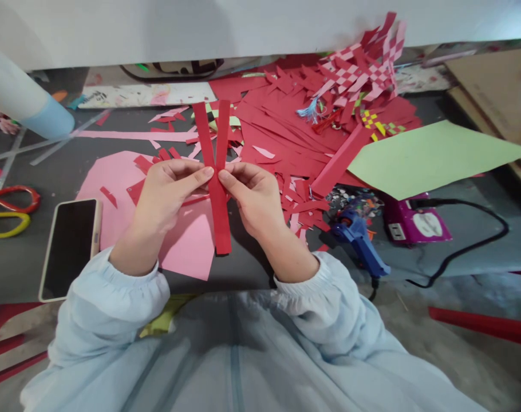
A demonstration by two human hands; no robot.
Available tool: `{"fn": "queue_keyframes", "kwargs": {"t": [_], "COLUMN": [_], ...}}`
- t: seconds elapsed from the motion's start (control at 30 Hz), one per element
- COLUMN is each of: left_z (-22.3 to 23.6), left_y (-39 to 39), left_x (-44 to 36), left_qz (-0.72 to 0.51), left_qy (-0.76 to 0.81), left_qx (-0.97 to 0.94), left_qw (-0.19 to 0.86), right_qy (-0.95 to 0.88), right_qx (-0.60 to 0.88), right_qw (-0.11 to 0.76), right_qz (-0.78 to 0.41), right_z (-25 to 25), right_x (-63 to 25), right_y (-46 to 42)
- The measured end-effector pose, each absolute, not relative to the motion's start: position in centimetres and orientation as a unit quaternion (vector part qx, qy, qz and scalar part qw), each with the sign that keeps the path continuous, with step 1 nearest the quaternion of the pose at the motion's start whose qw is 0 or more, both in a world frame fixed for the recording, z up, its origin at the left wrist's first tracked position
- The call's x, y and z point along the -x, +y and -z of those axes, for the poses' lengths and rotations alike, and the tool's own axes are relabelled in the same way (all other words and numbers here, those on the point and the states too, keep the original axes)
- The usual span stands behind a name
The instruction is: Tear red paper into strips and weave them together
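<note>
Over the bench [249, 263], the fingers of my left hand [168, 186] and right hand [260, 197] pinch flat red paper strips [221, 226] midway, forking into a V above. Beneath spreads a smooth pink sheet [192, 237]. Farther off stand a white-and-blue bottle [28, 97], contents hidden, and a crinkled heap of checkered woven pieces [350, 74].

Phone [69, 249]'s on the left near the table [11, 272]'s front edge, scissors [36, 200] just left of it, bottle [41, 103] farther back. Paper strips [221, 223] are between the left hand [170, 189] and right hand [254, 197], a paper sheet [192, 234] below the left one — cut-paper pile [277, 131] behind. Glue gun [363, 243]'s to the right, then the socket box [398, 224], another sheet [436, 160] behind that — cardboard [496, 80] at back right.
</note>
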State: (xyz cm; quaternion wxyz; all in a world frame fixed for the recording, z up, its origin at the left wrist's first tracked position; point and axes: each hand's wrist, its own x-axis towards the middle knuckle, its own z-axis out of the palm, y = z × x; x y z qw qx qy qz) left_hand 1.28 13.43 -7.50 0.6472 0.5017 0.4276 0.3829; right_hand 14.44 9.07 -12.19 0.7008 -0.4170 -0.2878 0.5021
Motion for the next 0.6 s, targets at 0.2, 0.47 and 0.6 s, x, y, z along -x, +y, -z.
{"fn": "queue_keyframes", "kwargs": {"t": [0.2,0.47,0.6], "left_z": [7.74,7.68,7.70], "left_y": [13.40,13.44,13.50], "left_x": [-1.57,-1.42,-1.24], "left_qz": [-0.395,-0.403,-0.389], "left_qy": [0.427,0.435,0.436], "left_qx": [-0.484,-0.496,-0.509], "left_qw": [0.654,0.634,0.632], "right_qy": [-0.278,-0.294,-0.287], "right_qx": [0.409,0.412,0.399], "right_qw": [0.723,0.671,0.688], "right_qz": [-0.483,-0.541,-0.534], "right_z": [12.04,12.09,11.96], "right_x": [-14.19,-14.65,-14.61], "right_y": [8.93,8.79,8.80]}}
